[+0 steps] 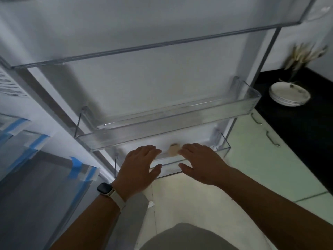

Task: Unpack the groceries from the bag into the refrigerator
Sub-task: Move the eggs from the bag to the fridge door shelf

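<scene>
The refrigerator door stands open in front of me, with clear plastic bins on its white inner wall. My left hand [139,163] and my right hand [198,162] both reach over the front rim of the lowest door bin [170,170], fingers straight and spread, thumbs below the rim. Between the two hands a small beige, roundish item [173,150] sits inside that bin, partly hidden by the fingers. Neither hand holds anything. No grocery bag is in view.
A clear middle door bin [180,123] juts out just above my hands, and a longer bin [144,46] sits higher. Fridge drawers with blue tape [75,167] are at the left. At the right, a black counter [297,132] carries stacked white plates [289,94].
</scene>
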`<act>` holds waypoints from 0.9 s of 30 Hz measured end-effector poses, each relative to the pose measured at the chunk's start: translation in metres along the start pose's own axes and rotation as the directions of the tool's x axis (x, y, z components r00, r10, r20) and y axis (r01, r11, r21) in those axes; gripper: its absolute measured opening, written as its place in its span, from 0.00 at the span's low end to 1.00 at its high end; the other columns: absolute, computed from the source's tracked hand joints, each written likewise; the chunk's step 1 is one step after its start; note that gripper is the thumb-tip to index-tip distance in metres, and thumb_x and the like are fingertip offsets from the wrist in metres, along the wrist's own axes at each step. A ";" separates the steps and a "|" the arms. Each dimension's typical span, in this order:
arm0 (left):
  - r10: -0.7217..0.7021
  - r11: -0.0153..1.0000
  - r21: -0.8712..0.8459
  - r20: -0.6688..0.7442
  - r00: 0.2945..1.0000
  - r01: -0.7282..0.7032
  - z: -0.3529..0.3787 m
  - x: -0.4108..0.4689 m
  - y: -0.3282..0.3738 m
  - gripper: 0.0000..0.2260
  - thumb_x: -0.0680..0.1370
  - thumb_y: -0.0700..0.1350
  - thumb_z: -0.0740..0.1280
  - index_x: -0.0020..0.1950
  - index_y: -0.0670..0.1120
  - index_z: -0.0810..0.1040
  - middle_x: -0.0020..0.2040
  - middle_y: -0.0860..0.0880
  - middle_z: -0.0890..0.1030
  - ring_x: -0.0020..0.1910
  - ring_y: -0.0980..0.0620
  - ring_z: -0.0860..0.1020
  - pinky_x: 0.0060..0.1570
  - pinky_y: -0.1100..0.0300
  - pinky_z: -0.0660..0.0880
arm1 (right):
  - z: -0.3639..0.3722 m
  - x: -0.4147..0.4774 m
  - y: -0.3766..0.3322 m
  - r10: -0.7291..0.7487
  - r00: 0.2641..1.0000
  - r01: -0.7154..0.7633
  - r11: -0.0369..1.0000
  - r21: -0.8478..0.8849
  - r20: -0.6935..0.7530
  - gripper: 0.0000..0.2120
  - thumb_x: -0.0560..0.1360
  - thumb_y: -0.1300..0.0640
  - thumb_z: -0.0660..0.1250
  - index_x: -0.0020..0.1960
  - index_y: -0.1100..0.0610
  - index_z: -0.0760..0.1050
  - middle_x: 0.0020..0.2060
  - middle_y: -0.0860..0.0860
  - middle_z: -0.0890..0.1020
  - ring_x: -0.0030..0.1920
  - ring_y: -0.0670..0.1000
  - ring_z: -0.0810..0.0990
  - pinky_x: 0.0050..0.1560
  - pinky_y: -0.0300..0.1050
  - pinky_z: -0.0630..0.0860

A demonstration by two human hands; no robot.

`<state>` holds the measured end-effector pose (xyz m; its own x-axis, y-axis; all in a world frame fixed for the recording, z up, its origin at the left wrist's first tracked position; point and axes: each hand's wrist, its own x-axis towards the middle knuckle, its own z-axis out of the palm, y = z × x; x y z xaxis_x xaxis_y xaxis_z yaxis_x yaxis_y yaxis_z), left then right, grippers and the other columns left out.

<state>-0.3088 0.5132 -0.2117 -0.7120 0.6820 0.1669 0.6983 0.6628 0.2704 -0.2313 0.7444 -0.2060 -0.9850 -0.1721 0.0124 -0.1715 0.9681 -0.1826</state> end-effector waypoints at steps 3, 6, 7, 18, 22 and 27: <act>0.062 0.997 -0.050 -0.041 0.997 -0.064 0.000 -0.009 -0.002 0.20 0.77 0.56 0.60 0.63 0.48 0.79 0.61 0.47 0.82 0.60 0.46 0.80 0.61 0.48 0.72 | -0.002 -0.011 -0.019 0.093 0.996 -0.093 0.996 -0.013 0.007 0.27 0.76 0.40 0.52 0.65 0.54 0.75 0.62 0.54 0.78 0.60 0.56 0.77 0.56 0.52 0.75; 0.121 0.988 -0.092 -0.053 0.991 -0.125 -0.001 -0.017 -0.005 0.21 0.77 0.56 0.61 0.63 0.48 0.80 0.61 0.47 0.82 0.60 0.45 0.80 0.63 0.48 0.71 | 0.000 -0.025 -0.040 0.191 0.982 -0.191 0.981 -0.034 0.006 0.25 0.76 0.41 0.55 0.64 0.53 0.75 0.62 0.54 0.79 0.59 0.57 0.78 0.55 0.53 0.76; 0.143 0.984 -0.101 -0.058 0.988 -0.148 -0.002 -0.019 -0.006 0.21 0.76 0.55 0.61 0.63 0.47 0.80 0.61 0.46 0.82 0.60 0.45 0.80 0.63 0.48 0.71 | 0.002 -0.031 -0.046 0.220 0.976 -0.219 0.975 -0.043 0.001 0.24 0.75 0.41 0.56 0.64 0.53 0.76 0.61 0.54 0.79 0.59 0.57 0.79 0.54 0.53 0.77; 0.451 0.875 -0.194 -0.004 0.893 -0.443 0.017 -0.031 0.014 0.20 0.76 0.54 0.66 0.64 0.46 0.80 0.62 0.44 0.81 0.62 0.44 0.78 0.60 0.45 0.75 | 0.013 -0.115 -0.103 0.588 0.806 -0.592 0.800 -0.095 -0.070 0.24 0.76 0.42 0.57 0.61 0.55 0.78 0.59 0.56 0.81 0.59 0.59 0.79 0.54 0.53 0.77; 0.566 0.807 -0.218 0.016 0.824 -0.550 0.026 -0.033 0.052 0.20 0.76 0.55 0.67 0.65 0.47 0.80 0.62 0.45 0.81 0.62 0.45 0.78 0.61 0.46 0.75 | 0.007 -0.158 -0.111 0.717 0.690 -0.723 0.680 -0.123 -0.094 0.24 0.76 0.41 0.55 0.61 0.53 0.78 0.60 0.54 0.81 0.60 0.58 0.79 0.56 0.54 0.76; 0.667 0.730 -0.253 0.062 0.742 -0.635 0.029 -0.042 0.108 0.21 0.78 0.56 0.60 0.65 0.49 0.79 0.63 0.47 0.80 0.64 0.45 0.77 0.63 0.47 0.73 | 0.000 -0.218 -0.124 0.832 0.545 -0.838 0.540 -0.080 -0.103 0.26 0.76 0.39 0.51 0.64 0.50 0.76 0.65 0.51 0.78 0.65 0.56 0.75 0.63 0.52 0.71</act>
<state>-0.2010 0.5651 -0.2175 -0.0582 0.9677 0.2451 0.9431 -0.0272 0.3314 0.0047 0.6622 -0.1858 -0.6819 0.7301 -0.0442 0.7314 0.6812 -0.0307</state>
